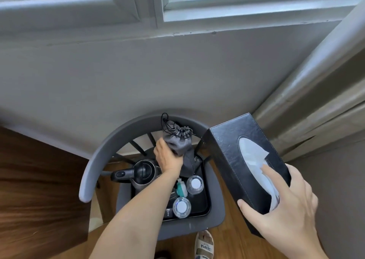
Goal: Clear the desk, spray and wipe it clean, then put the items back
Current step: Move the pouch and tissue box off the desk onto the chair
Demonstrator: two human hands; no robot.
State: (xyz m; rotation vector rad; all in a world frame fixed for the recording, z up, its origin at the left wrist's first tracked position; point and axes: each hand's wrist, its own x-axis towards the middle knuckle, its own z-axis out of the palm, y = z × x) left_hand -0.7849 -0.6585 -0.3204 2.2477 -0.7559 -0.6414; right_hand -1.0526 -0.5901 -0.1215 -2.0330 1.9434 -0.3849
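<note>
1. Gripping a black tissue box (233, 160) in the right hand (286, 213), held in the air to the right of the chair (102, 152); thumb curling round the near lower corner, index finger lying straight along the top beside the white tissue (254, 156), other fingers hidden behind the box.
2. Running its long axis from near right to far left, slot facing up and toward the camera, far end tipping toward the chair back.
3. Clutching a grey drawstring pouch (177, 140) in the left hand (167, 158), fingers wrapped round its middle, cinched neck and black cord pointing up against the chair back.
4. Sitting on the chair seat below: a black tray (205, 199) carrying a black kettle (140, 171), two capped clear bottles (195, 184) standing upright, and a small green-and-white item, too blurred to name.
5. Showing on the sandal (204, 246) at the bottom edge: "SENMA".
6. Lying at left: the wooden desk (39, 179).
</note>
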